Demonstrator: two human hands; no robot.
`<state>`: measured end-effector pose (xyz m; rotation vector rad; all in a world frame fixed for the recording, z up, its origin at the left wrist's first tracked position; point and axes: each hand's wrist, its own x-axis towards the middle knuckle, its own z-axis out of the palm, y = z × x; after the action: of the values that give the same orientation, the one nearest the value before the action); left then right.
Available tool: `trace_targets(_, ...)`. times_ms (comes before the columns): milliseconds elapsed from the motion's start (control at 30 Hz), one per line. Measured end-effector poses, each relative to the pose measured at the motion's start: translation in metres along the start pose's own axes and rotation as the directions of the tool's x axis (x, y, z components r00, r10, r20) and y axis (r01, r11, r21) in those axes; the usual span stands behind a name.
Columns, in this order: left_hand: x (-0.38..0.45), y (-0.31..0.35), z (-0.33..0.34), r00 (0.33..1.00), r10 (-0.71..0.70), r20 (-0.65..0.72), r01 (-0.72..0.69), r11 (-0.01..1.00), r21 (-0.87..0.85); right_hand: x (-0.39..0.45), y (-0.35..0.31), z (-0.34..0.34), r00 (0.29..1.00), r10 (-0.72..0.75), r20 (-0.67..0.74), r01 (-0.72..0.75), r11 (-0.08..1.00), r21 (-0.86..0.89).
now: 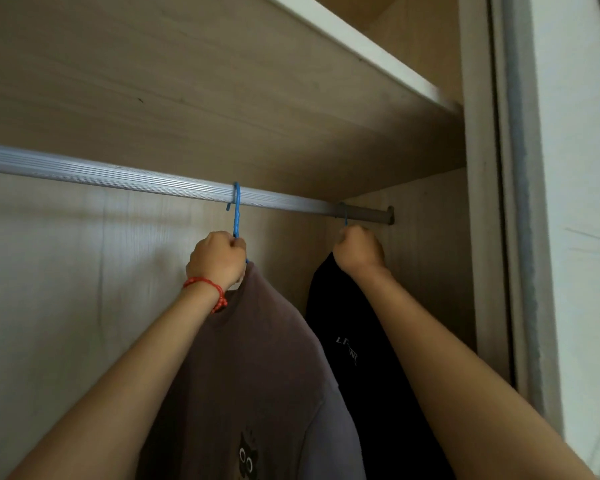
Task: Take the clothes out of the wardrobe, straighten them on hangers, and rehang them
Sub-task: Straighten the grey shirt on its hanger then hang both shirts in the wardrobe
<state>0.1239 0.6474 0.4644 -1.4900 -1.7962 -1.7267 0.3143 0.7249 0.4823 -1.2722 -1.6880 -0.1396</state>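
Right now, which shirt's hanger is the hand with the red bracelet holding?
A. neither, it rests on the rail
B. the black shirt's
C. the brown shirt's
C: the left hand, with the red bracelet, grips the blue hanger of the brown shirt; the right hand holds the black shirt's.

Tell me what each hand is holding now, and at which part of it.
The left hand grips the blue hanger of the brown shirt at its neck, just below the hook. The right hand holds the black shirt's hanger likewise.
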Motion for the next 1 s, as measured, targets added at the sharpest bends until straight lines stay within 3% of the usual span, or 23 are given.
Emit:
trace_targets(133, -0.007, -0.002, -0.014, 0.998, 0.063, -0.001, -0.063, 0.990, 0.130, -0.022, -0.007, -0.019, 0.999, -0.041, 0.027, 0.035, 0.980, 0.196)
trace_targets(400, -0.047, -0.012, -0.027, 0.996, 0.087, 0.007, -0.086, 0.991, -0.104, -0.082, -0.018, -0.049, 0.992, -0.129, -0.009, 0.124, 0.925, 0.358)
trace_targets(567, -0.084, -0.025, -0.034, 0.990, 0.116, 0.077, -0.108, 0.989, -0.103, -0.120, -0.010, -0.051, 0.985, -0.172, -0.004, 0.155, 0.875, 0.459)
trace_targets(667, -0.107, -0.039, -0.033, 0.993, 0.088, 0.080, -0.079, 0.991, -0.109, -0.139, 0.014, -0.041, 0.991, -0.116, 0.064, 0.063, 0.841, 0.538)
trace_targets(833, -0.166, -0.075, -0.014, 0.987, -0.118, 0.105, 0.133, 0.980, -0.151, -0.185, 0.062, 0.000, 0.968, -0.004, 0.251, -0.157, 0.773, 0.615)
trace_targets(1000, -0.258, -0.111, 0.009, 0.918, -0.354, 0.178, 0.373, 0.923, -0.090, -0.269, 0.098, 0.053, 0.853, -0.018, 0.522, -0.392, 0.639, 0.662)
